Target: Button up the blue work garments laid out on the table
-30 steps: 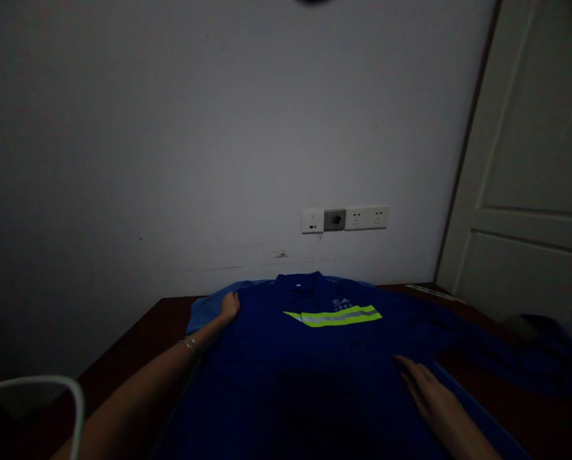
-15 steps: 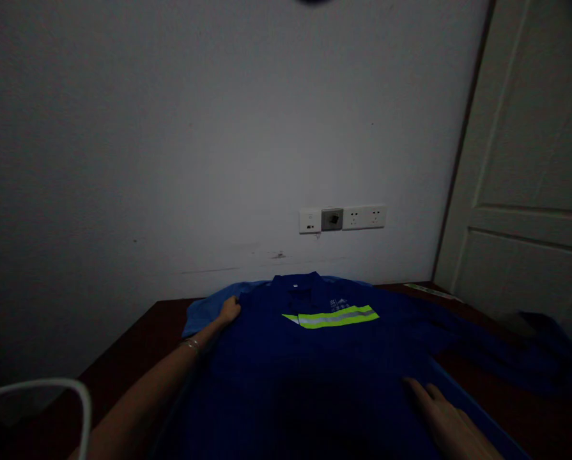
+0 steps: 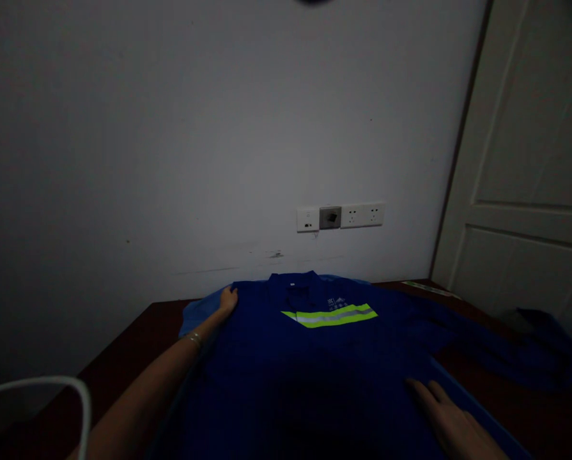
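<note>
A dark blue work shirt (image 3: pixel 266 351) lies spread out, its collar toward the wall. Across its chest runs a yellow-green reflective strip (image 3: pixel 336 315) with a small white print above it. Lighter blue fabric (image 3: pixel 202 313) shows beneath the shirt at the left shoulder and along the right side. My left hand (image 3: pixel 228 300), with a bracelet at the wrist, has its fingers closed on the shirt's edge by the left shoulder. My right hand (image 3: pixel 446 409) rests on the lower right of the shirt, fingers stretched out. One sleeve extends to the right.
The dark red tabletop (image 3: pixel 127 345) meets a grey wall (image 3: pixel 218 128) with a row of sockets (image 3: pixel 362 216). A panelled door (image 3: pixel 520 147) stands at right. A white cable (image 3: pixel 50 381) curves at lower left. A flat strip (image 3: pixel 429 289) lies by the back edge.
My left hand has shifted slightly up, and the shirt's left shoulder edge now lies smoother and further up and left. My right hand stays almost in place.
</note>
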`<action>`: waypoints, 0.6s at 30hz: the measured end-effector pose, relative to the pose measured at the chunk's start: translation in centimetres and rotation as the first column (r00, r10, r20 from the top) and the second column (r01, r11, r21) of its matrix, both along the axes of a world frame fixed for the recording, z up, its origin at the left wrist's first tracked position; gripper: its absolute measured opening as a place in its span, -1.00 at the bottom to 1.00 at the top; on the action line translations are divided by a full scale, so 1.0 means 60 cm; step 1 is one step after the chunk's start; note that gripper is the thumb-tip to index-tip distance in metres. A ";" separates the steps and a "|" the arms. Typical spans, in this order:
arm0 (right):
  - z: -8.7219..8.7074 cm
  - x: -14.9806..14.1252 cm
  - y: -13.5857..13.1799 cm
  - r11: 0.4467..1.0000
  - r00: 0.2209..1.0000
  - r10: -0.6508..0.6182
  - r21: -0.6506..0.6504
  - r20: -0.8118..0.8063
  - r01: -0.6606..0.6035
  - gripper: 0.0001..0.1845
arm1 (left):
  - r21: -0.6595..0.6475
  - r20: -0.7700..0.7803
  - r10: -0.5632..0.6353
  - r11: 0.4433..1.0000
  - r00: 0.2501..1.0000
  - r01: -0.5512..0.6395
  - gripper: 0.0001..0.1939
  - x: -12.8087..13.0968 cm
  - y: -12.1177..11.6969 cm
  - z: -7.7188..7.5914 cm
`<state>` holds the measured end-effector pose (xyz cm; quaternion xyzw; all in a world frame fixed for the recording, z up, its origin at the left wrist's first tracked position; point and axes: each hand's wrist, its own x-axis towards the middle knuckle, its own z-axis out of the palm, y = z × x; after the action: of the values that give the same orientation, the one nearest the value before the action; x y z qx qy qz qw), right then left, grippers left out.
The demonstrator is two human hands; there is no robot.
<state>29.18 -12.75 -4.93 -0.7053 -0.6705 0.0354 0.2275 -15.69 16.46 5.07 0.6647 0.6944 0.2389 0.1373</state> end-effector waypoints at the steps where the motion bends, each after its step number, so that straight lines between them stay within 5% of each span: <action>1: -0.005 0.004 -0.002 0.999 1.000 0.022 -0.026 -0.002 -0.022 -0.41 | 0.016 -0.029 0.033 0.999 0.999 -0.033 -0.72 0.000 -0.001 -0.005; 9: -0.010 -0.005 -0.003 0.999 0.992 -0.007 -0.051 0.122 0.014 -0.40 | 0.031 -0.193 0.159 0.987 0.968 -0.156 -0.57 -0.019 -0.007 -0.032; 15: 0.016 -0.014 0.008 0.998 0.932 -0.041 0.066 0.359 0.019 -0.48 | -0.044 -0.413 -0.011 0.999 0.911 -0.008 -0.62 -0.085 -0.038 -0.002; 18: 0.037 -0.035 0.007 0.969 0.861 -0.018 0.220 0.508 -0.110 -0.55 | -0.124 -0.427 -0.082 0.992 0.901 0.032 -0.67 -0.124 -0.077 0.001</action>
<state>27.10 -12.35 -2.70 -0.6405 -0.7226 -0.2272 0.1267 -23.11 11.82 5.14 0.7121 0.7003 0.0421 0.0251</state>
